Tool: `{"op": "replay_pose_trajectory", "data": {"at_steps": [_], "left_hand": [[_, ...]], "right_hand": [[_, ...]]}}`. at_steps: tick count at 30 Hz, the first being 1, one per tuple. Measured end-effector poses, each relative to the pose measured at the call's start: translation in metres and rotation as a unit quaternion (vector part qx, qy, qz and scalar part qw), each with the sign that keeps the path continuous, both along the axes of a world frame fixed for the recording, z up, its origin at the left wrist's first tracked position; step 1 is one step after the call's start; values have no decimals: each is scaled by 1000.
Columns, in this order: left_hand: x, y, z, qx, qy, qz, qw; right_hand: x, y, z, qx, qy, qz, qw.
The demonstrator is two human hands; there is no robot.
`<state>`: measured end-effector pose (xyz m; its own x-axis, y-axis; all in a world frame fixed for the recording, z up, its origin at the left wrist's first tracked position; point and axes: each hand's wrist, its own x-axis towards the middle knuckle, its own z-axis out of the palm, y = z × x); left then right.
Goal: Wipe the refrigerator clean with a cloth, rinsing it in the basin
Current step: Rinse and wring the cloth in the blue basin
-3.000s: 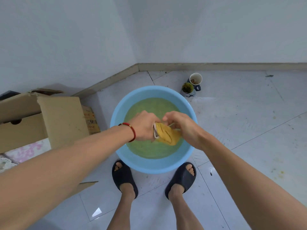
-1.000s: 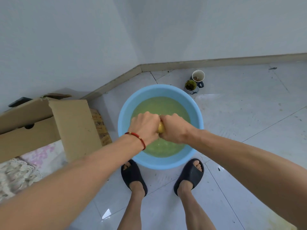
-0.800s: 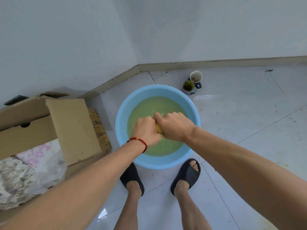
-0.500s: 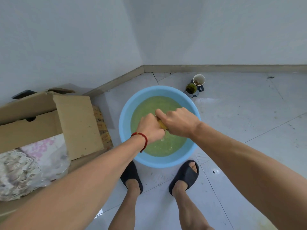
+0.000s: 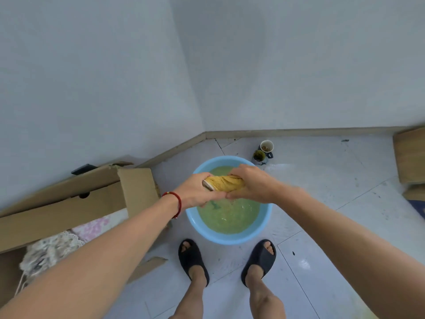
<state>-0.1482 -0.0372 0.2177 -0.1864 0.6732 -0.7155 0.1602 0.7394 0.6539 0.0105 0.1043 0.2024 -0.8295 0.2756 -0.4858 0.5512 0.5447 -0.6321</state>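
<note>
Yellow cloth (image 5: 224, 183), rolled into a short thick bundle with a pale edge at its left end, lies roughly level above the basin, its two ends gripped by the left hand (image 5: 197, 192) and the right hand (image 5: 251, 185). Round light-blue basin (image 5: 226, 238) stands on the tiled floor near the corner of the room and holds cloudy yellow-green water (image 5: 230, 217) with a rippled surface directly under the cloth.

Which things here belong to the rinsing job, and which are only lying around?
Belong to the job:
yellow cloth, gripped by the left hand and right hand
blue basin of greenish water

Lying around:
cardboard box
two cups by the wall
lace fabric
</note>
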Motion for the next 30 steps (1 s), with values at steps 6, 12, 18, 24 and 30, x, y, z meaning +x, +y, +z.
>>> {"op": "replay_pose_trajectory", "data": {"at_steps": [6, 12, 18, 24, 30], "left_hand": [[-23, -6, 102, 140, -78, 94, 983], [-19, 1, 177, 252, -36, 42, 966], [-9, 24, 227, 363, 78, -186, 910], [36, 21, 247, 506, 164, -199, 823], [110, 22, 281, 563, 201, -195, 777]], "right_hand": [[13, -20, 98, -267, 59, -208, 939], [24, -70, 191, -294, 150, -344, 879], [49, -93, 247, -248, 244, -508, 788], [78, -108, 273, -200, 316, -652, 659], [139, -131, 285, -102, 302, -675, 665]]}}
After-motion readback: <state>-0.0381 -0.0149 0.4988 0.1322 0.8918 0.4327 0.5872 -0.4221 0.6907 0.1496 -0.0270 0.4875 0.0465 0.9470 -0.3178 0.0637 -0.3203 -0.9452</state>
